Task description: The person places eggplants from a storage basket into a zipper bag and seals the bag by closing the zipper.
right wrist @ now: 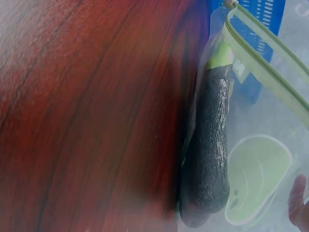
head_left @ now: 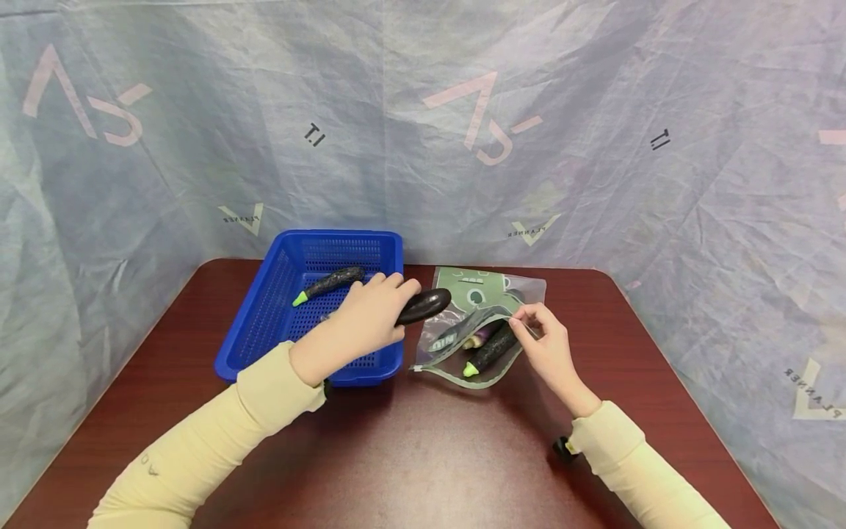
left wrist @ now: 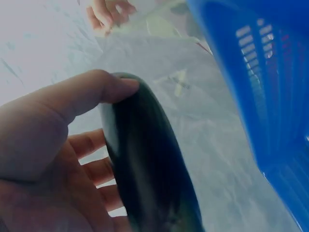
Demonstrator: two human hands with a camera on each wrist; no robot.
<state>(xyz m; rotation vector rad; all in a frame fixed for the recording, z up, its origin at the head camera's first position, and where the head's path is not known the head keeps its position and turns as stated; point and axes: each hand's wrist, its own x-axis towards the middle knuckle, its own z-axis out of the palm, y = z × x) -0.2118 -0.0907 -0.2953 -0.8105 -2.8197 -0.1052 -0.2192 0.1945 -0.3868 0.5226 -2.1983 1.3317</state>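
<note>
In my left hand [head_left: 373,312] is a glossy dark eggplant [head_left: 425,306], gripped over the right rim of the blue basket. The left wrist view shows the thumb on top of this eggplant [left wrist: 145,159] and the fingers beneath it. With thumb and fingertips, my right hand [head_left: 545,349] pinches the rim of a clear and green zip bag [head_left: 472,286], whose mouth gapes open. Inside the bag lies a wrinkled black eggplant with a bright green end [right wrist: 215,130], beside a purple and whitish thing [head_left: 477,339] that is partly hidden.
The blue perforated basket [head_left: 247,323] stands left of the bag. Another black, green-ended eggplant [head_left: 333,281] lies in it. Both rest on a dark red wooden table [head_left: 423,455], with a printed grey cloth [head_left: 370,169] hanging behind and at the sides.
</note>
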